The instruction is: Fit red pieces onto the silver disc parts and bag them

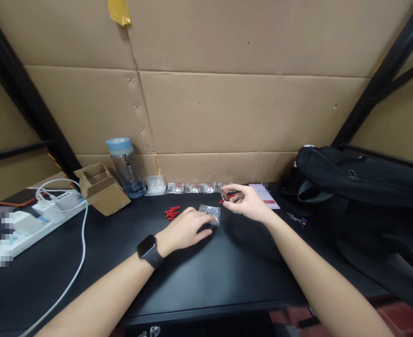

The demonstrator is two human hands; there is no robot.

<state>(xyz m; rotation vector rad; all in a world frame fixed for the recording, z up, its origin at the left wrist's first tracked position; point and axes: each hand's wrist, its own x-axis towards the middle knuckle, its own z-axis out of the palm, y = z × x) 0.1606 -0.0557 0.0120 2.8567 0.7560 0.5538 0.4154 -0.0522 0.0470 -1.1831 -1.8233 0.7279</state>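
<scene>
My left hand (188, 228), with a black smartwatch (150, 251) on its wrist, reaches over a small clear plastic bag (209, 213). Its fingers are stretched out, and the fingertips touch the bag. To the right, my right hand (245, 202) is curled, thumb and fingers closed around a small thin round thing (224, 194) with a shiny edge; its kind is not clear. Bits of red show by these fingers, and whether they are held or lie behind cannot be told. Left of the bag lies a loose pile of small red clip-like pieces (172, 213).
Several clear packets (193, 188) line the back wall beside a stack of clear bags (156, 186). A water bottle (126, 168), an open cardboard box (104, 189) and a power strip (24, 229) stand left. A backpack (385, 187), a keychain (299, 219) and a phone-like sheet (269, 199) are right.
</scene>
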